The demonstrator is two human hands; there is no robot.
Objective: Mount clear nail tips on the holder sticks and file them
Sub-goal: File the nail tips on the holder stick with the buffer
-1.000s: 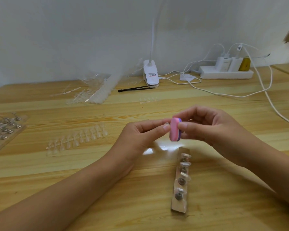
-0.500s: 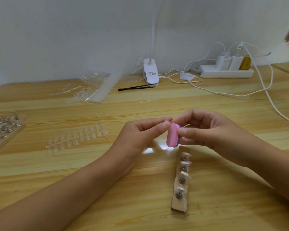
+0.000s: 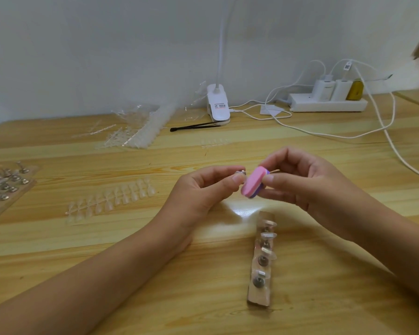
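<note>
My left hand [image 3: 203,192] pinches a small metal holder stick [image 3: 240,172] between thumb and forefinger; the clear tip on it is too small to make out. My right hand [image 3: 302,182] grips a pink and purple nail file block [image 3: 253,182], tilted and pressed against the holder's end. Below the hands lies a wooden strip [image 3: 260,293] carrying several metal holders with clear nail tips [image 3: 267,235]. A row of clear nail tips on a sprue [image 3: 111,200] lies on the table to the left.
A wooden board with more metal holders [image 3: 3,189] sits at the left edge. Bags of clear tips [image 3: 136,131], black tweezers [image 3: 194,126], a white clip lamp [image 3: 218,105] and a power strip with white cables [image 3: 327,103] line the back.
The file block has moved down and back up against the holder and now lies tilted. My left hand has stayed in place.
</note>
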